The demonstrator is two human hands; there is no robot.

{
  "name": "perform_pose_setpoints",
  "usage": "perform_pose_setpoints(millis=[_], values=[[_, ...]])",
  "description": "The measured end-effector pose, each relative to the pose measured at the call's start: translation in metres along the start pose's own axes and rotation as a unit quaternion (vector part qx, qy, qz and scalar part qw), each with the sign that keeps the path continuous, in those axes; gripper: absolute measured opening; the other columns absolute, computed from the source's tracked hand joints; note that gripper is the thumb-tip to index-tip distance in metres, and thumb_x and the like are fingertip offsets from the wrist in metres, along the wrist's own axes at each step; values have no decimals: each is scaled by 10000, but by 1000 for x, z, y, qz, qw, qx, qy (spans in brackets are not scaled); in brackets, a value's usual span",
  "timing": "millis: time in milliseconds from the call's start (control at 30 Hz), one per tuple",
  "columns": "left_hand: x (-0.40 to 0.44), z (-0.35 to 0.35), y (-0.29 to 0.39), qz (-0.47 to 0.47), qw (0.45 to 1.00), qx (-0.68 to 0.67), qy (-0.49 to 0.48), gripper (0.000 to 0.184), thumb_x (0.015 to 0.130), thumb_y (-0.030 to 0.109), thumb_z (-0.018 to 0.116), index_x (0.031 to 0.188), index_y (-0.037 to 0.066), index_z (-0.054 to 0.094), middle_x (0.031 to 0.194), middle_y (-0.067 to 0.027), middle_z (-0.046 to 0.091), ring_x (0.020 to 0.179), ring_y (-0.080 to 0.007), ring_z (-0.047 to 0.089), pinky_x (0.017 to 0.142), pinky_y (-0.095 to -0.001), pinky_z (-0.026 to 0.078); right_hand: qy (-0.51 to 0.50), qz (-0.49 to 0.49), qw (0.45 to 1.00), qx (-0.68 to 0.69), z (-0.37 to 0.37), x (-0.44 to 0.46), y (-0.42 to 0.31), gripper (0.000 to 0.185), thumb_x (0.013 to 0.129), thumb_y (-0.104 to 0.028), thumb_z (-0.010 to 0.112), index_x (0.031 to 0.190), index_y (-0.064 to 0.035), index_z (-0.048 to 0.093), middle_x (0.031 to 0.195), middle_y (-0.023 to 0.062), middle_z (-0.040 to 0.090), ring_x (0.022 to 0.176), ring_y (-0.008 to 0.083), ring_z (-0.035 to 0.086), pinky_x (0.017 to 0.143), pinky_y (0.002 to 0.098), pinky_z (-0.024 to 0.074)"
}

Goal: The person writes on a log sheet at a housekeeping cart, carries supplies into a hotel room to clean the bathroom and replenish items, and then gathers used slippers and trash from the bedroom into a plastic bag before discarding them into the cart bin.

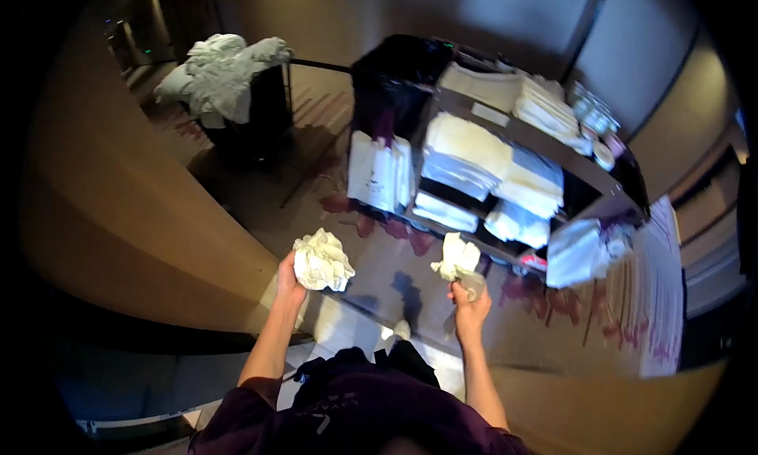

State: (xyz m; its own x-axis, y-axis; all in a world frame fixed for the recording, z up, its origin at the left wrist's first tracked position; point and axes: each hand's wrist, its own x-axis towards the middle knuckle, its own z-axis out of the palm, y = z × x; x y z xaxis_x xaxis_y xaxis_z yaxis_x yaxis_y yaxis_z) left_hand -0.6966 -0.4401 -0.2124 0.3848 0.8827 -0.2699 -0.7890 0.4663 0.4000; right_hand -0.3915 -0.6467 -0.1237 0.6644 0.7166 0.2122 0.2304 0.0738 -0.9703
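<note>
My left hand (289,281) is closed on a bunched-up white cloth (324,261), held out in front of my body at the left. At the right, my right hand (471,306) grips a smaller crumpled white piece (457,256); whether it is cloth or paper I cannot tell. A translucent, greyish item (473,285) is held in that same hand, just below the white piece. Its kind is unclear. Both hands are apart from the housekeeping cart (450,99) ahead.
The cart carries stacked white towels (466,143), several bottles (592,111) and a white bag (375,171). A dark bin (264,111) heaped with white linen (225,76) stands at the far left. Walls (142,210) flank the doorway; patterned carpet (316,194) lies beyond.
</note>
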Motion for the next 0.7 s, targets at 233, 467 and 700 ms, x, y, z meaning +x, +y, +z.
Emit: perform_pose_setpoints(millis=[233, 467, 700], values=[[30, 2, 39, 128, 986, -33, 97, 405, 1000, 225, 478, 1302, -27, 576, 1310, -172, 632, 1214, -316, 601, 1081, -455, 468, -114, -59, 990, 59, 74, 197, -50, 221, 933, -83, 684, 1111, 32, 622, 901, 85, 716, 709, 115, 654, 631, 237, 504], [96, 4, 76, 148, 979, -79, 119, 417, 983, 216, 494, 1296, -45, 582, 1304, -175, 637, 1207, -321, 610, 1084, -457, 469, -117, -181, 967, 134, 196, 364, -131, 253, 947, -109, 683, 1160, 20, 639, 911, 80, 715, 733, 110, 647, 665, 243, 498], [249, 69, 194, 183, 977, -73, 84, 395, 1018, 241, 450, 1270, -20, 609, 1291, -172, 649, 1191, -328, 621, 1077, -475, 477, -93, -391, 916, 2, 332, 570, -137, 325, 946, -47, 630, 1267, -6, 605, 1046, 96, 657, 907, 164, 626, 818, 291, 522]])
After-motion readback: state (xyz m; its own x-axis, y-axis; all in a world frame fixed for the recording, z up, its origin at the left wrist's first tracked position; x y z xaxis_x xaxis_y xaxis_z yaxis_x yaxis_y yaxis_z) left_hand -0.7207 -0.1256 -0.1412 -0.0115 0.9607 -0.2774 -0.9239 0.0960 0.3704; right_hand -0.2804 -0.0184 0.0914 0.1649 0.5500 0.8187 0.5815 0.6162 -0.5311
